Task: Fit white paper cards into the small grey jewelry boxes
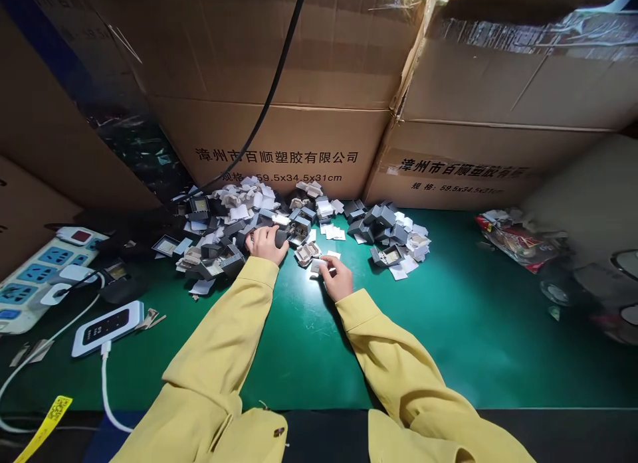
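My left hand (266, 242) is closed over a small dark grey box part (280, 237) at the edge of a big heap of grey and white parts (234, 224). A little to its right, my right hand (337, 275) pinches a small white piece (316, 266) just above the green mat (448, 330). A loose beige part (307, 253) lies between the two hands. Both arms wear yellow sleeves. A second, smaller heap of grey boxes and white slips (391, 237) sits to the right of my right hand.
Large cardboard cartons (309, 84) wall off the back, with a black cable (279, 71) hanging across them. At the left lie a white power strip (34, 277) and a small white device (107, 327) on a cable. A crumpled wrapper (518, 240) lies at the right.
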Demonstrator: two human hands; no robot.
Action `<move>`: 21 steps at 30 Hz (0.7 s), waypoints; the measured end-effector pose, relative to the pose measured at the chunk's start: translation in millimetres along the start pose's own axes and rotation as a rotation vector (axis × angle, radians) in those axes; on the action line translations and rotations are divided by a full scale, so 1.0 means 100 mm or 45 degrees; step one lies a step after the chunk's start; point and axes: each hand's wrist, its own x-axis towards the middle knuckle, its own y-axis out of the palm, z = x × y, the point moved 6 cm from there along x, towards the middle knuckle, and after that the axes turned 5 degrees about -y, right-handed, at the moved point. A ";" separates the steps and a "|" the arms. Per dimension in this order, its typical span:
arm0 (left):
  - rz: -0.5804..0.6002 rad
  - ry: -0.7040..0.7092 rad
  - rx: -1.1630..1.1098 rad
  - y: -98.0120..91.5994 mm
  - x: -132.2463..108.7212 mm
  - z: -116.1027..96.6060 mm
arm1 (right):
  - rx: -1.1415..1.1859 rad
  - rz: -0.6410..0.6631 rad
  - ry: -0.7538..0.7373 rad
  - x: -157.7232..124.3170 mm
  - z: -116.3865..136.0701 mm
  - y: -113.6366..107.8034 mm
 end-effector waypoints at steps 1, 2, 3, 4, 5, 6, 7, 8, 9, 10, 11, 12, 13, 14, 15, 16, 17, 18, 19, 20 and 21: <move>-0.019 -0.013 -0.062 -0.03 0.00 0.01 | -0.036 -0.031 0.005 0.01 -0.03 -0.04; -0.044 -0.029 -0.136 -0.07 -0.01 0.02 | -0.083 -0.070 0.011 0.02 -0.06 -0.08; -0.070 -0.048 -0.226 -0.12 -0.01 0.04 | -0.135 -0.111 0.015 0.04 -0.10 -0.14; -0.095 -0.072 -0.330 -0.16 -0.02 0.06 | -0.187 -0.155 0.015 0.06 -0.14 -0.19; -0.119 -0.103 -0.448 -0.19 -0.04 0.09 | -0.232 -0.197 0.017 0.08 -0.18 -0.25; -0.140 -0.149 -0.582 -0.21 -0.06 0.12 | -0.268 -0.239 0.026 0.10 -0.23 -0.31; -0.152 -0.211 -0.737 -0.20 -0.08 0.16 | -0.292 -0.276 0.046 0.13 -0.28 -0.36; -0.145 -0.292 -0.908 -0.17 -0.11 0.20 | -0.305 -0.303 0.074 0.16 -0.33 -0.41; -0.109 -0.386 -1.092 -0.10 -0.15 0.23 | -0.309 -0.315 0.107 0.19 -0.38 -0.45; -0.032 -0.492 -1.286 -0.01 -0.20 0.24 | -0.306 -0.314 0.138 0.21 -0.42 -0.48; 0.075 -0.593 -1.466 0.11 -0.25 0.22 | -0.305 -0.306 0.160 0.24 -0.46 -0.50; 0.191 -0.678 -1.611 0.22 -0.32 0.18 | -0.313 -0.301 0.163 0.26 -0.48 -0.52; 0.300 -0.737 -1.715 0.31 -0.40 0.11 | -0.331 -0.297 0.141 0.28 -0.49 -0.54; 0.378 -0.774 -1.775 0.39 -0.47 0.04 | -0.356 -0.297 0.099 0.29 -0.48 -0.55; 0.435 -0.810 -1.819 0.45 -0.54 -0.03 | -0.381 -0.293 0.042 0.29 -0.45 -0.55; 0.490 -0.868 -1.865 0.50 -0.62 -0.10 | -0.403 -0.271 -0.026 0.29 -0.42 -0.53; 0.562 -0.979 -1.940 0.57 -0.70 -0.17 | -0.419 -0.226 -0.098 0.28 -0.39 -0.49; 0.639 -1.099 -2.007 0.63 -0.78 -0.24 | -0.432 -0.156 -0.165 0.27 -0.35 -0.44; 0.710 -1.209 -2.061 0.67 -0.84 -0.29 | -0.447 -0.078 -0.222 0.26 -0.31 -0.37; 0.762 -1.299 -2.102 0.70 -0.89 -0.33 | -0.468 -0.006 -0.269 0.26 -0.28 -0.29; 0.786 -1.348 -2.123 0.71 -0.91 -0.36 | -0.493 0.053 -0.303 0.27 -0.24 -0.22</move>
